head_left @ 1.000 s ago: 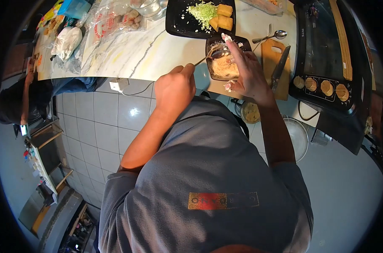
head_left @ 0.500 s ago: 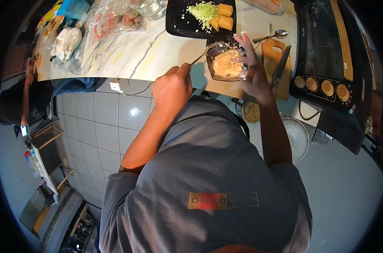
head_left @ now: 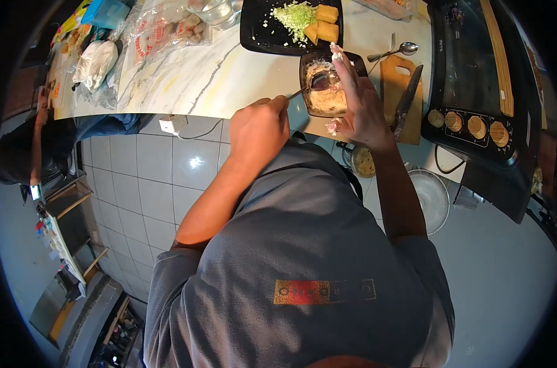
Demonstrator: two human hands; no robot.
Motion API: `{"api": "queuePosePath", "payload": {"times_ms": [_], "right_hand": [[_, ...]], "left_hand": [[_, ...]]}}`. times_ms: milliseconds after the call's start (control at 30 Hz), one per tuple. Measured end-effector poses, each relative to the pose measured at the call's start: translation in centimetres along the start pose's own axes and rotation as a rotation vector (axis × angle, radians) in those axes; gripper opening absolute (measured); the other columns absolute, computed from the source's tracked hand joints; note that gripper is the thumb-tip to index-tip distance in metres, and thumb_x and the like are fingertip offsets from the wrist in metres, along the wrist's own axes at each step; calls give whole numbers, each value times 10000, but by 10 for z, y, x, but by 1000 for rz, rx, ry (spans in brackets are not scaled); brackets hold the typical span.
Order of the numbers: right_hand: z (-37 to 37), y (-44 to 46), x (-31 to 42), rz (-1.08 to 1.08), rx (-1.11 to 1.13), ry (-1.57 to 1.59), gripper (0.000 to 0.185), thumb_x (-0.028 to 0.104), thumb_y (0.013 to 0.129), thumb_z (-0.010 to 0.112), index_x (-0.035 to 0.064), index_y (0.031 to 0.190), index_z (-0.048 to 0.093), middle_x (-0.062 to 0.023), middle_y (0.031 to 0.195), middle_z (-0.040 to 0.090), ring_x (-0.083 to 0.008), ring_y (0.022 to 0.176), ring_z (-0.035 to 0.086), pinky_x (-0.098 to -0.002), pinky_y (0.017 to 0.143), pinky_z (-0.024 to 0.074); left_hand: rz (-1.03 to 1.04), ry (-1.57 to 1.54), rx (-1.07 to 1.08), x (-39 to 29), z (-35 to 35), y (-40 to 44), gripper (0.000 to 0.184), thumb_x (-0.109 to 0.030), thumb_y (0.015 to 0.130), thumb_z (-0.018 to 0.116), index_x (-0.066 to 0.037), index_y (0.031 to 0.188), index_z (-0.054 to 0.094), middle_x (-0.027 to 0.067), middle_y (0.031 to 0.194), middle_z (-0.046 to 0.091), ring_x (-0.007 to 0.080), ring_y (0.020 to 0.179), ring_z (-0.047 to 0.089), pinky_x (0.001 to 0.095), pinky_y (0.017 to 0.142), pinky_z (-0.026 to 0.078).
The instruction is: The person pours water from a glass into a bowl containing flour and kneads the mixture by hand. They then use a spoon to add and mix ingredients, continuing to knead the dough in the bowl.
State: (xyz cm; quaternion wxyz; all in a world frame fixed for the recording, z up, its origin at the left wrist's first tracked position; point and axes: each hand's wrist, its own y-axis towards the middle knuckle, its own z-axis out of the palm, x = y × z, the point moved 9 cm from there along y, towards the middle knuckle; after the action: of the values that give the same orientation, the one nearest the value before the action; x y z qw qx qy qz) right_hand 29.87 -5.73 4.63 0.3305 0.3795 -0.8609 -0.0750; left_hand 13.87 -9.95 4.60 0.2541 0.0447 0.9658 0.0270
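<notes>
Kitchen; toaster oven point(head_left: 468, 67), cutting board point(head_left: 399, 76)

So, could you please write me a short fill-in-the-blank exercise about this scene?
The left hand grips the utensil whose far end is in the square ____.
The plate under the shredded green food is coloured ____.
The knife rests on a wooden cutting ____.
The appliance with round knobs stands on the person's ____ side.

Missing words: bowl; black; board; right.
</notes>
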Motion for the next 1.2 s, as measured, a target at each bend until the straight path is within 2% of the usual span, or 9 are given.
{"api": "queuePosePath", "payload": {"times_ms": [267,467,533,567,600,800,867,1100,1200], "right_hand": [[1,-4,-6,34,35,2,1072,633,728,671,26,1504,250,-177,1527,342,-323,1318,458,-396,957,405],[2,-2,-17,79,-60,319,937,549,854,618,19,1513,213,-202,1518,347,-332,1289,497,-399,926,480],[6,-10,-42,382,-177,634,1011,766,877,361,60,1542,75,-193,1547,303,-315,1204,569,-361,940,473],[7,-16,-49,528,-159,575,1060,843,833,202,73,1542,34,-201,1548,287,-335,1191,584,-433,1023,419],[5,-14,-45,529,-158,577,1060,843,833,202,73,1542,34,-201,1548,287,-335,1191,584,-433,1023,419],[15,-25,-55,889,-362,1080,1078,894,785,135,144,1555,49,-186,1591,150,-487,1362,348,-579,1098,270],[21,-26,-54,933,-425,1381,1044,859,828,181,131,1552,-9,-194,1612,-29,-503,1420,192,-608,1118,212],[29,-31,-56,950,-462,1503,1189,941,730,226,121,1552,-33,-221,1601,-69,-492,1441,127,-617,1140,125],[31,-39,-61,1022,-565,1529,1038,892,788,243,167,1529,183,-247,1585,64,-499,1435,127,-612,1143,132]], "left_hand": [[9,24,-13,-2,-4,1,96,-125,851,634,-89,917,694,127,691,637,335,606,629,424,547,489],[47,50,-67,3,0,1,75,-97,812,629,-75,873,666,113,685,636,324,586,635,416,520,507],[28,64,-87,7,-4,0,74,-102,819,629,-78,879,665,112,684,634,323,583,631,414,520,506],[19,56,-101,9,-8,-1,72,-107,825,633,-82,884,665,111,679,629,321,576,626,412,517,502],[10,50,-115,10,-11,-2,70,-113,831,638,-86,889,666,109,674,623,319,569,621,409,514,497],[10,-89,-83,3,-8,-10,120,-113,854,649,-95,968,681,120,667,605,320,594,615,409,532,468],[17,-88,-104,4,-4,-10,108,-111,841,654,-93,945,673,112,662,603,311,580,614,408,518,473],[33,-43,-177,6,4,-5,120,-86,819,658,-89,939,654,102,661,599,303,560,610,413,506,482],[21,-66,-185,4,0,-7,121,-77,815,657,-87,936,649,105,655,593,306,558,609,410,502,484]]}}
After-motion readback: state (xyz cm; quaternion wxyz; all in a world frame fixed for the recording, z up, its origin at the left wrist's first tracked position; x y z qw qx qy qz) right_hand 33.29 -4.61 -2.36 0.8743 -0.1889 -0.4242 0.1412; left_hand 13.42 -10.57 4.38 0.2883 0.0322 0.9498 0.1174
